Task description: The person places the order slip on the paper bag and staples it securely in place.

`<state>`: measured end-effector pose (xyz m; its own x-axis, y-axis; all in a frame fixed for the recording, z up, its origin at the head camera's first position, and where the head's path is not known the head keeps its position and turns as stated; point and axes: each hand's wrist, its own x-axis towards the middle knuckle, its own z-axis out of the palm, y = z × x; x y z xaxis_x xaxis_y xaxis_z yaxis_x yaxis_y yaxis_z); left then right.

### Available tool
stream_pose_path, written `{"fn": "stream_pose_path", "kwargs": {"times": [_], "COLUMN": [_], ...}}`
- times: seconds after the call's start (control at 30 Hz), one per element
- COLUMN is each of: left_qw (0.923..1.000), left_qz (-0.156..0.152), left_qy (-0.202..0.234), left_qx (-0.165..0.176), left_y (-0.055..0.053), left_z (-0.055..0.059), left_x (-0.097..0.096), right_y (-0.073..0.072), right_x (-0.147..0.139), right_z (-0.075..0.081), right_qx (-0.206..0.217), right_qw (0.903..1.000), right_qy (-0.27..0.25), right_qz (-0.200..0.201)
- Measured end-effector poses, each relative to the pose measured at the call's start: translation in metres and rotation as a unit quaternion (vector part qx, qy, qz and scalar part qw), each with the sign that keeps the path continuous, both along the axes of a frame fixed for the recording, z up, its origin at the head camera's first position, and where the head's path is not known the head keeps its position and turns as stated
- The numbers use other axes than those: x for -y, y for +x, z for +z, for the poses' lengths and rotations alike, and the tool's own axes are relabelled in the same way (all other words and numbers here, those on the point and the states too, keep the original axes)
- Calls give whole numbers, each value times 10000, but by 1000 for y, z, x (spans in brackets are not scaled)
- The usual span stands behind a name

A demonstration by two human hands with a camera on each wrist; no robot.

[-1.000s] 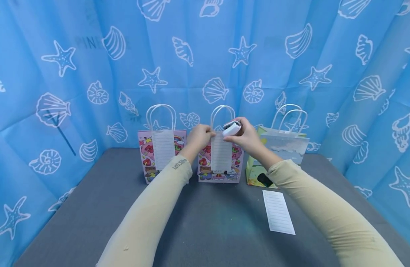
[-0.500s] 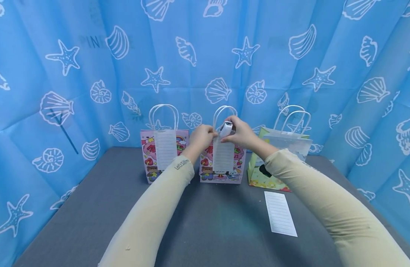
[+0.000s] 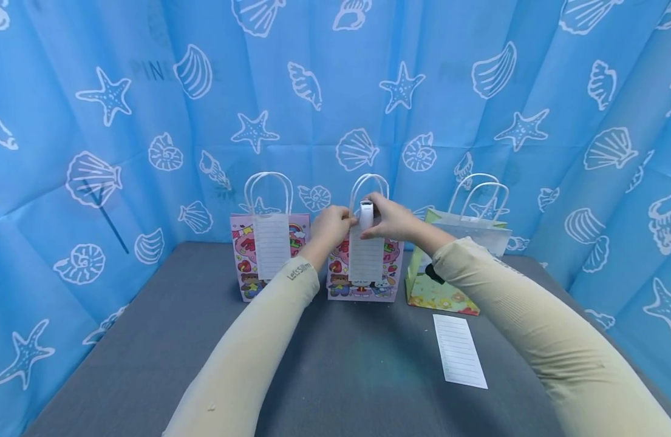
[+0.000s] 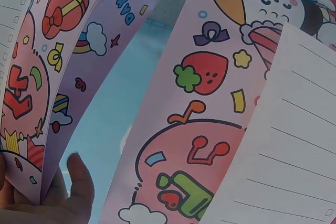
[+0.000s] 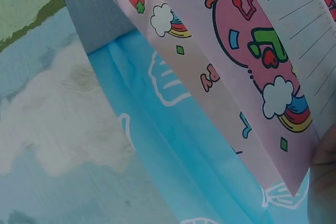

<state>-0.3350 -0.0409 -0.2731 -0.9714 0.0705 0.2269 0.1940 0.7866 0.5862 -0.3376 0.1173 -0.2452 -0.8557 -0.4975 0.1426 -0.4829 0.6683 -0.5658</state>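
My right hand (image 3: 392, 220) holds a small white stapler (image 3: 366, 215) upright at the top of the middle pink cartoon gift bag (image 3: 362, 292). A lined paper strip (image 3: 365, 261) hangs down that bag's front, and the stapler overlaps its upper edge. Just left of the stapler, my left hand (image 3: 333, 223) pinches the top edge of the bag and strip. In the left wrist view the left hand's fingers (image 4: 79, 187) are at the bag's upper corner. The right wrist view catches only part of the right hand (image 5: 323, 182) beside the strip; the stapler is out of that view.
A matching pink bag (image 3: 248, 270) with its own lined strip (image 3: 271, 246) stands left. The green landscape bag (image 3: 439, 297) stands right, partly behind my right sleeve. Before it, another lined strip (image 3: 459, 350) lies on the grey table (image 3: 335, 376). A blue shell-print curtain (image 3: 324, 79) hangs behind.
The stapler has turned from tilted to upright and shifted slightly left over the top of the strip. My left hand keeps its pinch at the middle bag.
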Motion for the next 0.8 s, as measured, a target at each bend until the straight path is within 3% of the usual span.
{"fn": "stream_pose_path", "kwargs": {"times": [0.3,0.53,0.8], "left_qw": [10000,9999,9999], "left_qz": [-14,-44,-1], "left_qy": [66,99,140], "left_qx": [12,-16,-3], "left_y": [4,1,2], "left_z": [2,-1,-1], "left_x": [0,0,0], "right_y": [-4,-6,-10], "right_x": [4,9,8], "right_z": [-2,0,1], "right_qx": [-7,-76,-73], "right_qw": [9999,9989,9990], "right_qy": [154,436,405], "right_qz": [39,-170,-148]}}
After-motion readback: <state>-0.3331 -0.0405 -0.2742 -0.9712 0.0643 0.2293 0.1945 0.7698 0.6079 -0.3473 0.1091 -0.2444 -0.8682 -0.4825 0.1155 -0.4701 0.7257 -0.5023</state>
